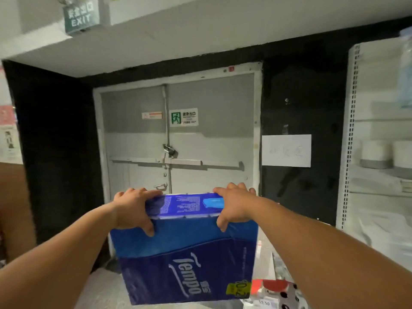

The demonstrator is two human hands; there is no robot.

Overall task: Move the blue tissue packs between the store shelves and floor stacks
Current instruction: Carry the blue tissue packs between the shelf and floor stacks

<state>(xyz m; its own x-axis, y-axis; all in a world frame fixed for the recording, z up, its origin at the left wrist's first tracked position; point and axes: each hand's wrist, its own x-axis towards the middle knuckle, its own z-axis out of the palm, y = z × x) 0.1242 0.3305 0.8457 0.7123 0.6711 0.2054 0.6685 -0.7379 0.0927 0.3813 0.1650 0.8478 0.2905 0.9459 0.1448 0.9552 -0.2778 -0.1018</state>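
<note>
- two hands hold one blue tissue pack at the lower centre of the frame, lifted clear of the floor, in front of a grey double door.
- left hand grips the pack's upper left corner — fingers curled over the top edge, thumb pressed down on the front face.
- right hand grips the upper right corner the same way, fingers over the top, thumb on the front, just beside a light blue handle strip.
- pack hangs below both hands, tilted a little, its white brand lettering running slantwise down the dark blue front; a yellow price sticker sits at its lower right corner.
- white shelving stands at the right of the frame — pale goods on it, blurred.
- green exit sign hangs at the upper left.
- white paper sheet is stuck on the black wall right of the door.
</note>
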